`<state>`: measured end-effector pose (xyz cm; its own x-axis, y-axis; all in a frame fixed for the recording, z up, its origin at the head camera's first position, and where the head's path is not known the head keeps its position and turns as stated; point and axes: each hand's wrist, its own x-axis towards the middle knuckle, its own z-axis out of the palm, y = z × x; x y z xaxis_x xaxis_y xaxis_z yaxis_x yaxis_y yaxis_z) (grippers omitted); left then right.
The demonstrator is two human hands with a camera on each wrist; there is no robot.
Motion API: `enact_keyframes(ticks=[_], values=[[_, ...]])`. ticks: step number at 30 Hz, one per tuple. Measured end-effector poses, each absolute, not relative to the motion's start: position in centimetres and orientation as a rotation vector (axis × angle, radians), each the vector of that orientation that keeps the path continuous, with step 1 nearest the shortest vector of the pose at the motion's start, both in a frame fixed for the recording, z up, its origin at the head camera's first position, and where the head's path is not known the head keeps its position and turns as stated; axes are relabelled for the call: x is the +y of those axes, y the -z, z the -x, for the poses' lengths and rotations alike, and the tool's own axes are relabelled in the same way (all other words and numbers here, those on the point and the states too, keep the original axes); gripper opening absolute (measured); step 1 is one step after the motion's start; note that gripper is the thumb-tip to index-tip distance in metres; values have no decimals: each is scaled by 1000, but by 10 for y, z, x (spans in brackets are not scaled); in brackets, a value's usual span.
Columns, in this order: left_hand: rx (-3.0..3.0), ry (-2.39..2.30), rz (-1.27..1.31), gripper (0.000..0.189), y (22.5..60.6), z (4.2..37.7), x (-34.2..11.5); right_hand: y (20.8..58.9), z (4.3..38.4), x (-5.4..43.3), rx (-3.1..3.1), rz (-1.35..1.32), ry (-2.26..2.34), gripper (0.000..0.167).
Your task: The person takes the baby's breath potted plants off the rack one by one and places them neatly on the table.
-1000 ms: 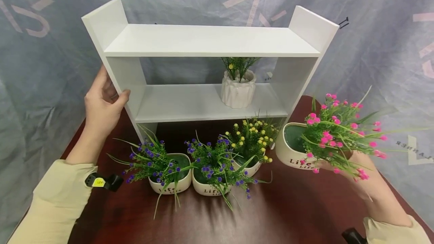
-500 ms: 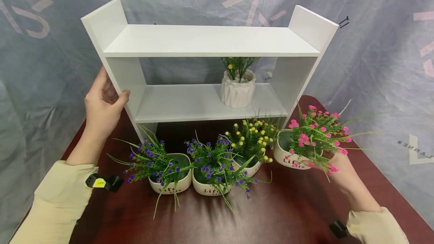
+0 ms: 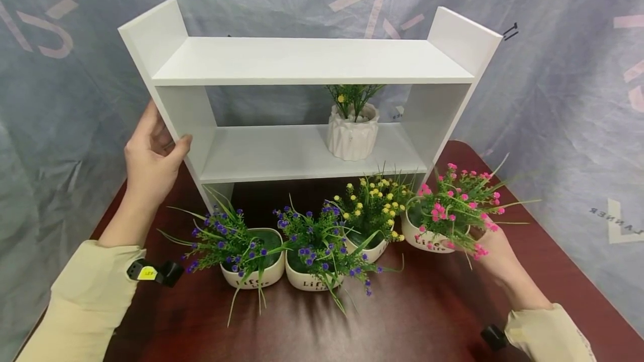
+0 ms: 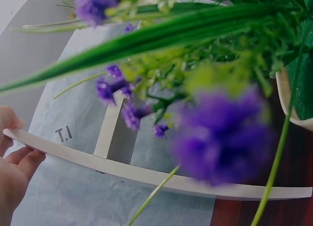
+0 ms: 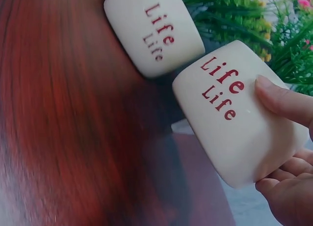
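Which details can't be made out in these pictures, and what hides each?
Head view: top of the plant in the white ribbed pot, hidden by the upper shelf board.
Head view: far side of the pink-flowered pot, hidden by its foliage.
Head view: lettering on the yellow label, too small.
Left wrist view: petals of the nearest purple flower, blurred.

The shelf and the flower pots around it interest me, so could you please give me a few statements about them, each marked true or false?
1. The left hand holds a side of the shelf. True.
2. The white pot stands on the shelf's lower board. True.
3. The right hand grips the white pot. False: it grips the pink-flowered pot.
4. A purple-flowered pot stands on the table. True.
5. The pink-flowered pot bears no lettering. False: it reads "Life" twice.
6. The shelf is black. False: it is white.
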<state>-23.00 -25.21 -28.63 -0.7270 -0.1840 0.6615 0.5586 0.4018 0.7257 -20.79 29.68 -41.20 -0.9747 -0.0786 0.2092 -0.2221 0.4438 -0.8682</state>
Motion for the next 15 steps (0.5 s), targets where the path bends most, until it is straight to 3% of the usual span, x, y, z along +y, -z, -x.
enact_keyframes(ticks=[4, 15], values=[[-1967, 1389, 335, 71, 286, 230, -252, 419, 209, 305, -2520, -312, -1616, 70], [-1979, 1363, 306, 70, 286, 230, -250, 429, 204, 314, -2628, -413, -1539, 59]])
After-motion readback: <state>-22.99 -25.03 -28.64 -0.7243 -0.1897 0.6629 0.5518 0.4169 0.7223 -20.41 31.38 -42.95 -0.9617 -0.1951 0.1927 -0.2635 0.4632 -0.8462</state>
